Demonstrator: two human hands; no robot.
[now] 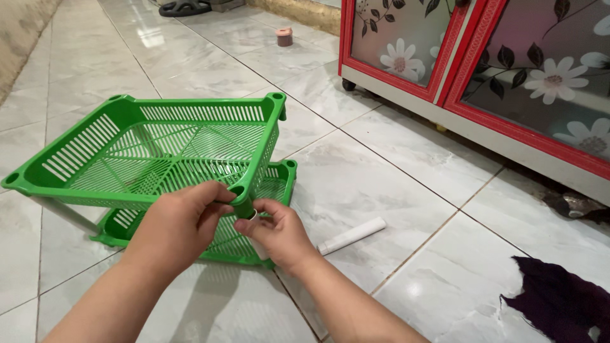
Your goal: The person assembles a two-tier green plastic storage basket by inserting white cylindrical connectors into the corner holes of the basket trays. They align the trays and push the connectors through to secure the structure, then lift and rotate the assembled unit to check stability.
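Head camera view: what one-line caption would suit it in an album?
Left hand and right hand join a white tube to the upper green basket tray.

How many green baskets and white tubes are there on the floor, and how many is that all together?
Green baskets: 2 – the upper basket gripped by the left hand, and the lower basket under it.
White tubes: 3 – one at the right hand, one lying on the tiles, one under the upper basket's left side.
Total: 5
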